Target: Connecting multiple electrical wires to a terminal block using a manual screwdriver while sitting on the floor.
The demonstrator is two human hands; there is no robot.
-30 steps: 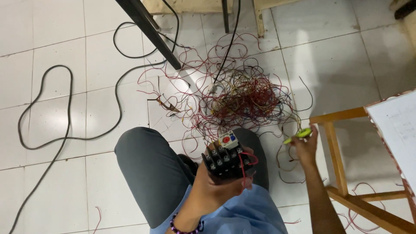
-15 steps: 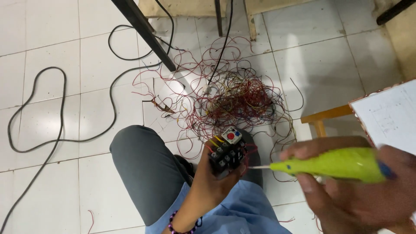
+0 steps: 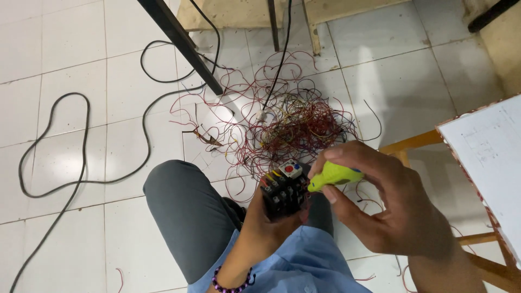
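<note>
Currently left hand (image 3: 266, 225) grips black contactor block (image 3: 283, 189) over the lap; right hand (image 3: 391, 206) closed around yellow-green screwdriver (image 3: 332, 176), tip at its terminals. Few wires attached; red wire tangle (image 3: 287, 127) unused on floor.

Two hands were counted, left hand (image 3: 266, 220) and right hand (image 3: 388, 209). One black contactor block (image 3: 282, 190), one yellow-green screwdriver (image 3: 334, 174), one red wire tangle (image 3: 293, 127), one black cable (image 3: 81, 157), one beaded bracelet (image 3: 233, 283) were noted.
</note>
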